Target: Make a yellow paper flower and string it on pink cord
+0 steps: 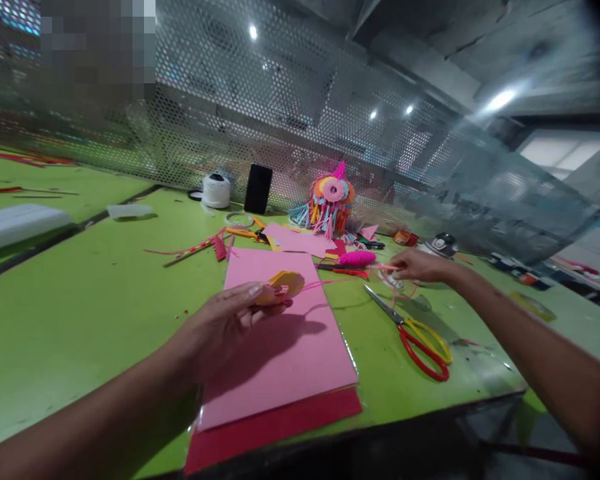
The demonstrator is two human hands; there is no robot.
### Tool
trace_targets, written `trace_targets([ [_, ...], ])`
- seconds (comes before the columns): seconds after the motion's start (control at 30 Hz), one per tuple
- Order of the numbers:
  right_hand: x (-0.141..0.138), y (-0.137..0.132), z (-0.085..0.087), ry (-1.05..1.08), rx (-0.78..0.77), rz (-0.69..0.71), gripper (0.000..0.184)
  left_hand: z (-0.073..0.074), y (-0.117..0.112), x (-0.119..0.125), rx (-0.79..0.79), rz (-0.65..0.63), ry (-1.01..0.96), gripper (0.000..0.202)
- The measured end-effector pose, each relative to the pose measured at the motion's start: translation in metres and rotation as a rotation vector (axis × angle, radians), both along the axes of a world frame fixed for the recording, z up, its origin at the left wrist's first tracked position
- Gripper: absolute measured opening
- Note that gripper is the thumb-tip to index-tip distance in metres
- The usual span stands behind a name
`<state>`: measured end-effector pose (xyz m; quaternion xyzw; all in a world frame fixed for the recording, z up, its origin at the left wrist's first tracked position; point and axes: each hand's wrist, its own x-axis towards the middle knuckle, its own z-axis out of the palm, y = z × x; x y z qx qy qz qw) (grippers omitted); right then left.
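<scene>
Hidden or unclear:
- A pixelated block covers the upper left corner.
- The far right edge is blurred, and the small items there cannot be made out.
- Both forearms are cut off by the frame.
- The red sheet (280, 427) shows only as a strip under the pink sheet (285, 347).
- The pink thread (325, 283) is very thin. Its run beneath the right hand is hard to follow.

Held items:
- Left hand (230, 320): raised over the pink sheet, with thumb and fingers clamped on a yellow disc (286, 285). The disc appears layered, and its near half is hidden by the fingers.
- Right hand (420, 265): well apart from the left, out over the green desk (80, 300). Its fingertips are pinched together on the pink thread, which runs back to the yellow disc.

Nearby:
- Scissors (420, 340) with red and yellow handles lie on the desk just below the right hand, blades closed.
- A pink tassel (357, 259) lies just left of the right hand's fingertips.

Further back:
- A fringed multicolour ornament (330, 200).
- A black phone (258, 188), standing upright.
- A white thread spool (216, 191).
- A clear tape ring (239, 220).
- All four stand before a perforated metal screen (330, 100).
</scene>
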<state>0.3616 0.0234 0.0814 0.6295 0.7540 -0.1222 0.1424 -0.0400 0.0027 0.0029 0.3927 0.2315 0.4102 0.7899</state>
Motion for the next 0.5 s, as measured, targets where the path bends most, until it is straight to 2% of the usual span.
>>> trace_targets([
  [0.13,0.008,-0.002,-0.010,-0.153,0.088,-0.064,0.015,0.003,-0.002,0.001,-0.030,0.033,-0.005,0.018],
  [0.3,0.020,0.008,-0.008,-0.220,0.249,-0.184,0.014,0.011,0.000,-0.001,-0.035,0.085,-0.019,0.018],
  [0.4,0.023,0.012,-0.009,-0.152,0.356,-0.254,0.025,0.012,0.003,-0.002,-0.044,0.106,-0.049,0.022],
  [0.5,0.021,0.016,-0.009,0.025,0.488,-0.284,0.034,0.010,0.005,-0.002,-0.037,0.108,-0.056,0.023],
])
